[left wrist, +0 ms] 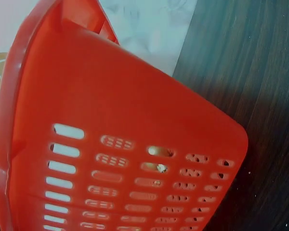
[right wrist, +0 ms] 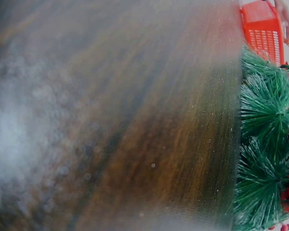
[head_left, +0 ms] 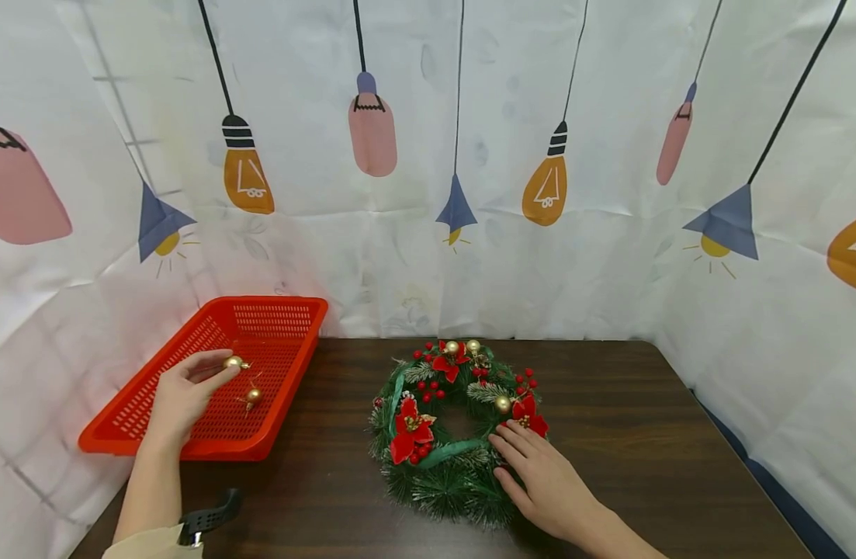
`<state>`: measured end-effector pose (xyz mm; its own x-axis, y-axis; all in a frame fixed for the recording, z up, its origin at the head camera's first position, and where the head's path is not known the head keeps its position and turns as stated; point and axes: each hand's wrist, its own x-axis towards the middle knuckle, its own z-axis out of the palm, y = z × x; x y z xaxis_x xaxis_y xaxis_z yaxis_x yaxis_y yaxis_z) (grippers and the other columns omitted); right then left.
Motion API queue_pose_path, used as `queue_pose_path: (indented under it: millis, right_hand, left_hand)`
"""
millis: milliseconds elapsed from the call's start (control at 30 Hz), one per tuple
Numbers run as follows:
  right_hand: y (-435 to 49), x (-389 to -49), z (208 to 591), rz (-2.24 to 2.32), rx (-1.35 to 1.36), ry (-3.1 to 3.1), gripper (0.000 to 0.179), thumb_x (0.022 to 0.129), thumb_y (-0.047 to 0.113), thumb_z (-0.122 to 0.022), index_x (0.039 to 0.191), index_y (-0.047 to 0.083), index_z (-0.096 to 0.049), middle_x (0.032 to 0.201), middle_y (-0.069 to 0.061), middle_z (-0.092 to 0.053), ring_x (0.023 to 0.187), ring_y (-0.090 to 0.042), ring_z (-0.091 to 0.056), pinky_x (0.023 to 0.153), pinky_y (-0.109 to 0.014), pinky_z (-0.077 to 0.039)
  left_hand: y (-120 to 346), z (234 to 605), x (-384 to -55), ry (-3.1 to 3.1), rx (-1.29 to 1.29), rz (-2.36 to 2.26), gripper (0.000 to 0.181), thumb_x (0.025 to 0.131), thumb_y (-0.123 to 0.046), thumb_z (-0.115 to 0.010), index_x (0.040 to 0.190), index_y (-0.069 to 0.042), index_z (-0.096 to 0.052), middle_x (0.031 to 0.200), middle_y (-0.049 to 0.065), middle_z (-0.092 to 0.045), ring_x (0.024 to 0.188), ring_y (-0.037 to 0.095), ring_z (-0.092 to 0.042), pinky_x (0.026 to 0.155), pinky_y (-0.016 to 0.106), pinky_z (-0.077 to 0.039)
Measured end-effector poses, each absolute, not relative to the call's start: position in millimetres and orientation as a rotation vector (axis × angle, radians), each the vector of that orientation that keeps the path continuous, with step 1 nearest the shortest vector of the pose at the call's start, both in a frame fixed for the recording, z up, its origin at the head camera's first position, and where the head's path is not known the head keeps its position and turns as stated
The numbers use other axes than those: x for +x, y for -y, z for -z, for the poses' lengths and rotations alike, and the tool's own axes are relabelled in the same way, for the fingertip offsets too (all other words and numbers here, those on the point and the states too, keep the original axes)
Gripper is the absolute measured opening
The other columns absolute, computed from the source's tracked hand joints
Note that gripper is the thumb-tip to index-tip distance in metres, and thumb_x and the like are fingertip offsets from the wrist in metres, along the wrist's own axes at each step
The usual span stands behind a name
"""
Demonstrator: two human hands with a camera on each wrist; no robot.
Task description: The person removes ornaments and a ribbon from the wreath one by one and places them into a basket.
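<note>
left hand (head_left: 181, 390): grip clamped on shiny gold ball (head_left: 233, 362) over red plastic basket (head_left: 277, 423) | right hand (head_left: 543, 477): grip apart, touching bristly green wreath (head_left: 443, 491)

No legible txt, nos., labels, brands or signs in any view.

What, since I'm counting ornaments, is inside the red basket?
One gold ornament shows inside the red basket; the left hand pinches another over it. Whatever lies behind that hand and the near wall cannot be seen.
</note>
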<state>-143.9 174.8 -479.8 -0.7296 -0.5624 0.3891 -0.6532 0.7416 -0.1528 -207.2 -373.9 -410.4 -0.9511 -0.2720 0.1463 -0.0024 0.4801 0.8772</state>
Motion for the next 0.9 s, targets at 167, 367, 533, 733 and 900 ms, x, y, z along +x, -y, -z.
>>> queue_pose_path:
  millis: [167,367,533,733,900]
  right_hand:
    - [-174.7,-144.5,480.3,-0.409,0.934,2.645,0.047,0.105,0.037,-0.060,0.143,0.008,-0.062,0.146,-0.012,-0.057,0.140,-0.031,-0.047,0.110,-0.050,-0.042]
    - [-175.5,-145.2,481.1,-0.422,0.930,2.673,0.049,0.105,0.039,-0.059,0.144,0.009,-0.061,0.147,-0.011,-0.056,0.141,-0.030,-0.046,0.111,-0.050,-0.041]
    - [-175.7,-145.0,481.0,-0.421,0.927,2.683,0.052,0.104,0.042,-0.060,0.144,0.009,-0.060,0.148,-0.010,-0.056,0.141,-0.030,-0.046,0.111,-0.050,-0.041]
    - [-175.4,-144.7,480.7,-0.414,0.935,2.661,0.051,0.104,0.041,-0.061,0.144,0.009,-0.061,0.146,-0.011,-0.057,0.140,-0.030,-0.047,0.111,-0.049,-0.041]
    - [-175.3,-144.3,480.6,-0.424,0.941,2.659,0.049,0.105,0.039,-0.060,0.142,0.007,-0.061,0.145,-0.012,-0.058,0.139,-0.031,-0.048,0.109,-0.051,-0.042]
  left_hand:
    - [376.2,412.2,-206.5,2.495,0.254,1.420,0.059,0.096,-0.048,-0.070,0.144,-0.015,-0.059,0.134,0.008,-0.061,0.108,0.002,-0.053,0.079,0.015,-0.051]
    - [378.4,413.0,-206.0,2.512,0.247,1.416,0.062,0.096,-0.050,-0.068,0.146,-0.015,-0.057,0.137,0.009,-0.060,0.109,0.001,-0.053,0.080,0.017,-0.052]
    - [376.1,410.8,-205.2,2.511,0.233,1.415,0.062,0.097,-0.049,-0.068,0.146,-0.014,-0.057,0.137,0.008,-0.060,0.109,0.000,-0.053,0.085,0.020,-0.053]
    - [370.3,408.8,-204.8,2.513,0.204,1.428,0.060,0.097,-0.049,-0.068,0.146,-0.014,-0.057,0.131,-0.002,-0.062,0.110,-0.002,-0.053,0.103,0.050,-0.049]
    - [366.2,407.9,-206.3,2.506,0.163,1.434,0.059,0.097,-0.048,-0.068,0.144,-0.013,-0.058,0.127,-0.009,-0.063,0.109,-0.004,-0.054,0.100,0.040,-0.050]
